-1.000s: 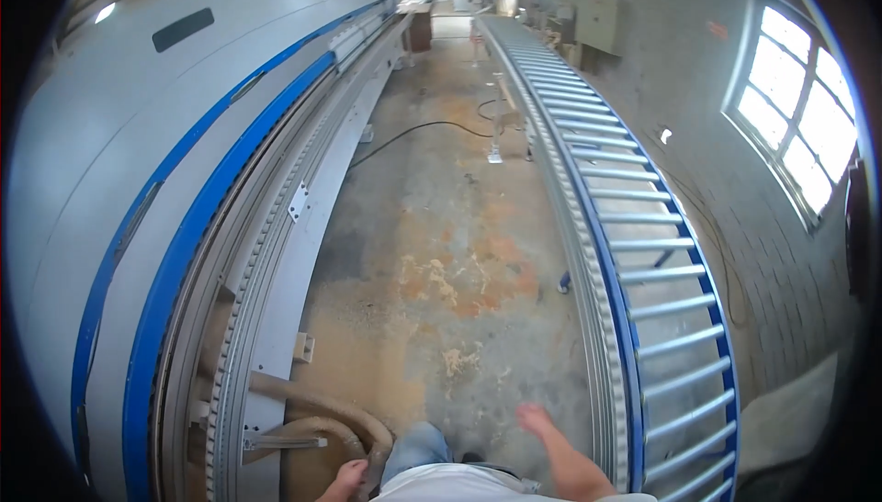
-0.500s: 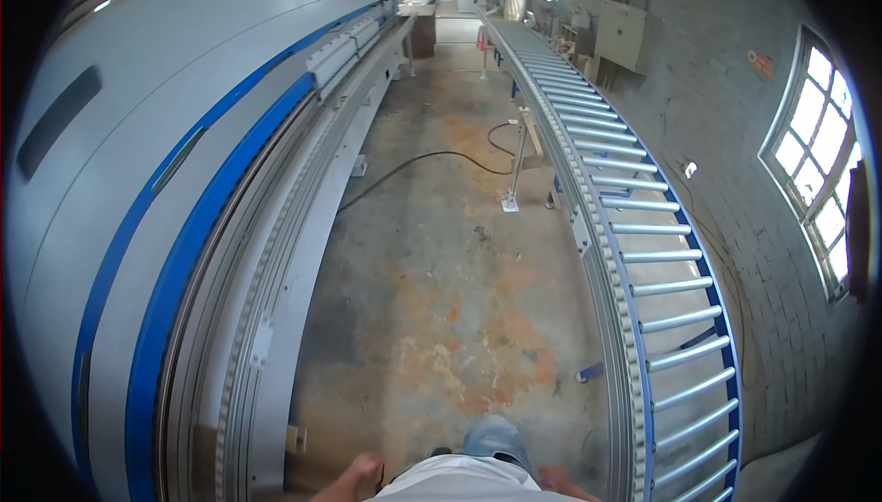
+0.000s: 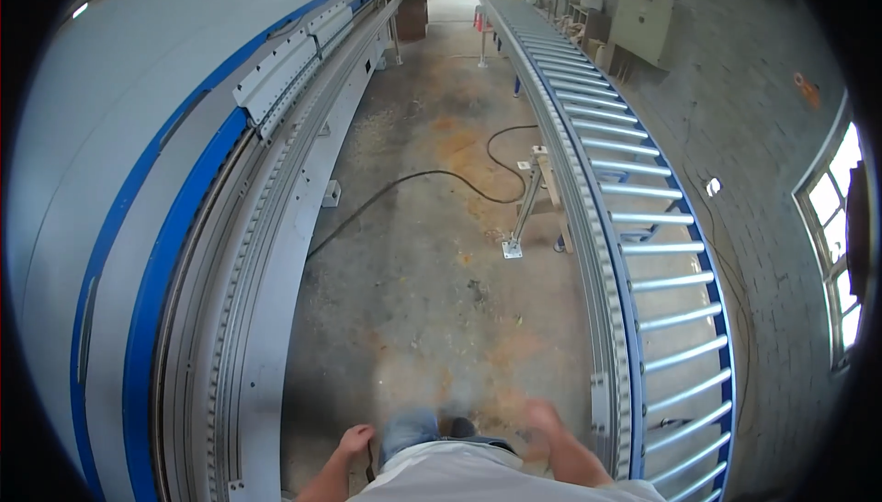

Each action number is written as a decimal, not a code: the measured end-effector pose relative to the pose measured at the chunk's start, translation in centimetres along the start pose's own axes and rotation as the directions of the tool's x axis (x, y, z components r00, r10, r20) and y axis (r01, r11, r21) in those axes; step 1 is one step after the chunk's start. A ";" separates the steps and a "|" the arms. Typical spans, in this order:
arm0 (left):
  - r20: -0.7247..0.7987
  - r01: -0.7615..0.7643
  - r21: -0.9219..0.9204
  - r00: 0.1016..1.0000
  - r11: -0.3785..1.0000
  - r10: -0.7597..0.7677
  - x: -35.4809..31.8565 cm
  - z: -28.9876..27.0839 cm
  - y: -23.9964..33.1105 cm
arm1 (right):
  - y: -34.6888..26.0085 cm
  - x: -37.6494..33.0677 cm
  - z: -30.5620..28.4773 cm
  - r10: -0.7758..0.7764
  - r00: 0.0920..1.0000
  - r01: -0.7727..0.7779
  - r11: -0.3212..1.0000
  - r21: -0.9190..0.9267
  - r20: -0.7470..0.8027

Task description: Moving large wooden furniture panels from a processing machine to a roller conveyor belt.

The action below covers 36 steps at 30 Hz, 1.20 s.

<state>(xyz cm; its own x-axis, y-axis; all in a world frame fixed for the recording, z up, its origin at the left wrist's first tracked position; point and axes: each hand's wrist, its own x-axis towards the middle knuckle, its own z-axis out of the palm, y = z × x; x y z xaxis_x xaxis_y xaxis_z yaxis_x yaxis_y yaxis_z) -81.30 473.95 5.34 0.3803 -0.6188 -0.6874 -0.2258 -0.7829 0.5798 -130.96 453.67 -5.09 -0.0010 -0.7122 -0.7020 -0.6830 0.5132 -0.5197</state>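
My left hand hangs low beside my left thigh with its fingers curled closed. A thin dark strip shows just under those fingers; what it is I cannot make out. My right hand is swung forward on the other side of my body, smeared by motion, so its fingers do not read clearly. Nothing large shows in it. Both hands are over the floor of an aisle, apart from the long machine on the left and the roller conveyor on the right.
A black cable snakes across the concrete floor ahead. A conveyor support leg with a foot plate stands at the aisle's right side. Farther off are a brown cabinet, a wall-mounted box and a window.
I have moved forward along the aisle; the cable and the support leg are nearer. My right hand has swung forward and up into view, and a different foot leads.
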 end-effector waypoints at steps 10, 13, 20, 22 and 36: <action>0.288 -0.314 0.396 0.935 0.863 0.208 28.0 -6.7 10.0 | -33.2 28.0 -13.6 -0.213 0.949 0.235 0.969 0.072 -0.235; 0.328 -0.255 0.515 0.941 0.818 0.087 34.3 -10.2 17.9 | -32.8 30.4 -10.9 0.013 1.000 -0.013 1.000 0.010 0.005; -0.189 -0.215 -0.020 0.960 0.976 0.207 63.0 -21.1 58.3 | -39.2 40.1 -11.6 -0.278 0.796 0.596 0.515 -0.616 0.537; -0.219 -0.280 -0.080 0.941 0.957 0.257 70.7 -22.0 65.7 | -44.3 45.3 -12.7 -0.240 0.876 0.452 0.711 -0.539 0.419; 0.046 0.405 -0.355 0.908 0.843 -0.417 93.3 -25.7 83.1 | -110.8 91.2 -44.6 -0.219 0.970 0.228 0.692 0.685 -0.102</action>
<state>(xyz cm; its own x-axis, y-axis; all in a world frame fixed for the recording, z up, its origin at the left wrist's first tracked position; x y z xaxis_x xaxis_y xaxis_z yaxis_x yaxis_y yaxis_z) -41.50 352.87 0.60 0.3982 -0.2378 -0.8859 0.2820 -0.8873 0.3649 -87.95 310.50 10.21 0.0740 -0.8524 -0.5176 0.0279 0.5205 -0.8534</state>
